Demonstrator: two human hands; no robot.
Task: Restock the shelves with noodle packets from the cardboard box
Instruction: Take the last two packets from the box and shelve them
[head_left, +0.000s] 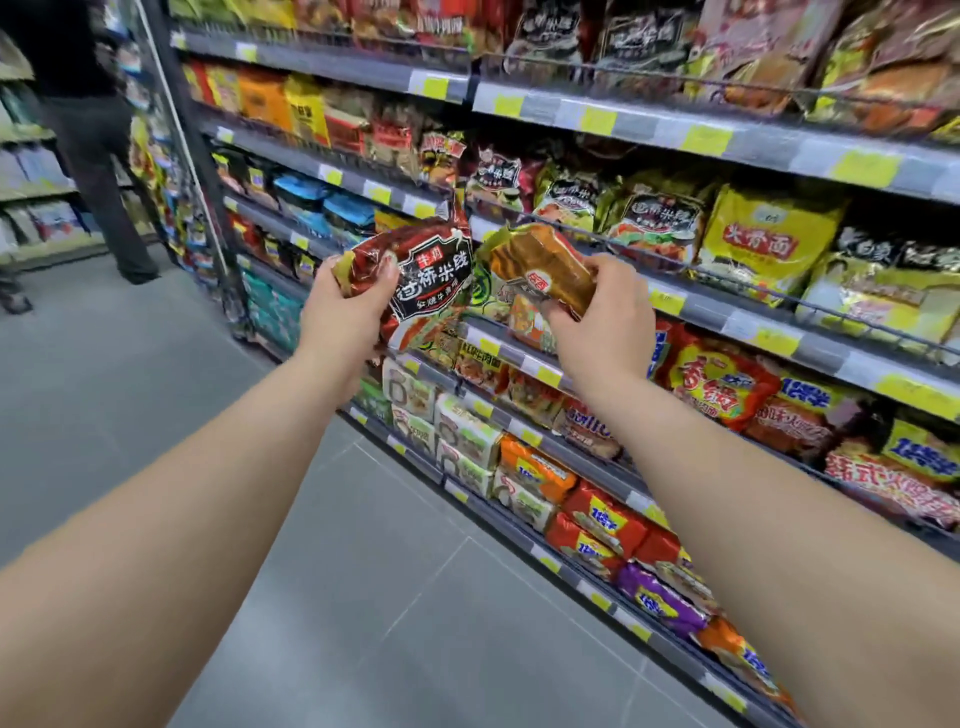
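My left hand (347, 312) grips a dark red noodle packet (423, 273) with a black label, held upright in front of the shelves. My right hand (602, 317) holds an orange-brown noodle packet (540, 267) tilted on its side, close to the edge of the middle shelf (691, 306). The two packets are a short gap apart. Similar black-labelled packets (654, 218) lie on the shelf just behind. No cardboard box is in view.
Grey shelving (623, 124) full of colourful noodle packets runs from upper left to lower right, with yellow price tags on the rails. The grey tiled floor (363, 597) lies at left. A person in dark trousers (98, 171) stands at the far left of the aisle.
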